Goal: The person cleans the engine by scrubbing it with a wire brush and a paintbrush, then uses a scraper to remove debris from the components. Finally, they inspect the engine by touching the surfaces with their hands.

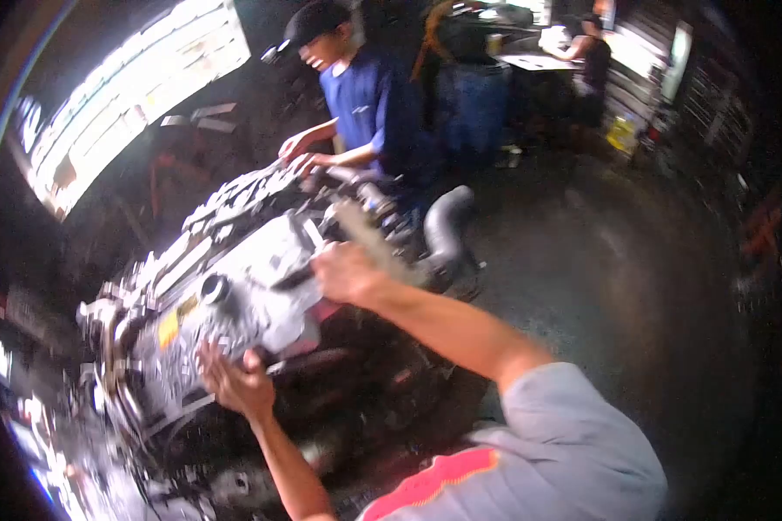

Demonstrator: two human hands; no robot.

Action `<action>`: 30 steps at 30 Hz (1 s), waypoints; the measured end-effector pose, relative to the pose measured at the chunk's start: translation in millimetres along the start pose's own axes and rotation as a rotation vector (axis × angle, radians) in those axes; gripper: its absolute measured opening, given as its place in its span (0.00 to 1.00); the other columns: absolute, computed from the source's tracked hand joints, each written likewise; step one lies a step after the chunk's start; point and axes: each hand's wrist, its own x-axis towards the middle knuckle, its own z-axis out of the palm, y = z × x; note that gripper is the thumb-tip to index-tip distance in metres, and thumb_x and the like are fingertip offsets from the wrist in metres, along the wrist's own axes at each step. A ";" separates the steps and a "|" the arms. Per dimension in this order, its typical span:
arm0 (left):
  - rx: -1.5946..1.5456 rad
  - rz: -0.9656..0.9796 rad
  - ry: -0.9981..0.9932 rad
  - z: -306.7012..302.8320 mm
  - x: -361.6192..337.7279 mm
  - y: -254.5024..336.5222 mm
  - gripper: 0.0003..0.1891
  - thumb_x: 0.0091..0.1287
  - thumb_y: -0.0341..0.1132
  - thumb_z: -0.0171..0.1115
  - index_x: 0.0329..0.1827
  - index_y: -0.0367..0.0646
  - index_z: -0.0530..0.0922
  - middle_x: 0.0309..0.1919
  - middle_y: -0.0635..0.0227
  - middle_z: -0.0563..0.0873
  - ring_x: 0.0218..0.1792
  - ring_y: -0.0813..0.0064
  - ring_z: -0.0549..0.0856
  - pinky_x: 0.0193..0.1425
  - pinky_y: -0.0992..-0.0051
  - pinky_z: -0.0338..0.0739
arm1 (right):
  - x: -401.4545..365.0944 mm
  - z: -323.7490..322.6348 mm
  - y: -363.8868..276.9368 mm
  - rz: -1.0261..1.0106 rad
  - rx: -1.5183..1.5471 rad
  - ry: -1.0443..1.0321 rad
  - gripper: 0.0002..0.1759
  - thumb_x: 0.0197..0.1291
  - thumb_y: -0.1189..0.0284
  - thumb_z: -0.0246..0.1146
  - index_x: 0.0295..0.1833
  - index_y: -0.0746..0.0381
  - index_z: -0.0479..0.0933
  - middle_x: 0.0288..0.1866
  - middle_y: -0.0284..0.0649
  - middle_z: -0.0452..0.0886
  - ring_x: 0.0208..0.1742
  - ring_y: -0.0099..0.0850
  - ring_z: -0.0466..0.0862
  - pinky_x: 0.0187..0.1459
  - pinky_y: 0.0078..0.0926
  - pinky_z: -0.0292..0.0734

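A large metal engine (274,247) lies in front of me, with a round filler neck (215,289) and an orange-yellow label (168,330) on its cover. My left hand (239,382) is at the near side of the cover, fingers stretched and thumb apart, seemingly against the metal. Further along, my right hand (349,271) is closed at the engine's right part. What it grips is blurred. Just beyond that fist is a pale, beige elongated piece (365,230), smeared by motion. A grey curved pipe (447,221) sticks up at the engine's right end.
Across the engine a person in a dark blue shirt (369,104) has both hands on its far edge. Blue drums (473,108) stand behind. Another person (591,61) is at a bench in the back. Dark floor (599,260) lies to the right; a bright window (139,87) is upper left.
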 end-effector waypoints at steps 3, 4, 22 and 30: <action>0.010 -0.062 -0.006 -4.4 9.0 14.9 0.30 0.52 0.39 0.53 0.60 0.40 0.66 0.61 0.57 0.69 0.64 0.56 0.64 0.66 0.58 0.52 | -6.2 -48.7 -15.5 0.082 0.025 -0.225 0.12 0.55 0.70 0.51 0.40 0.64 0.77 0.42 0.50 0.79 0.43 0.39 0.81 0.45 0.36 0.77; 0.011 -0.086 -0.027 -9.4 4.3 8.7 0.30 0.52 0.39 0.53 0.61 0.40 0.65 0.61 0.57 0.69 0.65 0.57 0.64 0.66 0.57 0.52 | -21.3 -48.7 -16.7 0.093 0.066 -0.144 0.12 0.53 0.71 0.52 0.39 0.65 0.77 0.40 0.50 0.79 0.42 0.41 0.81 0.45 0.36 0.77; -0.005 -0.114 -0.103 -12.0 5.2 10.4 0.29 0.51 0.38 0.53 0.59 0.40 0.67 0.62 0.57 0.68 0.66 0.59 0.62 0.66 0.59 0.51 | -18.6 -55.2 -0.2 0.157 0.103 -0.081 0.14 0.46 0.75 0.54 0.39 0.68 0.77 0.40 0.55 0.79 0.44 0.45 0.80 0.48 0.37 0.75; -0.046 -0.104 -0.087 -12.1 6.4 8.7 0.28 0.51 0.39 0.53 0.58 0.39 0.68 0.60 0.56 0.69 0.64 0.57 0.65 0.63 0.60 0.55 | -7.0 -53.3 -2.5 0.076 0.033 -0.166 0.21 0.47 0.74 0.53 0.48 0.74 0.69 0.40 0.57 0.78 0.43 0.48 0.80 0.46 0.39 0.75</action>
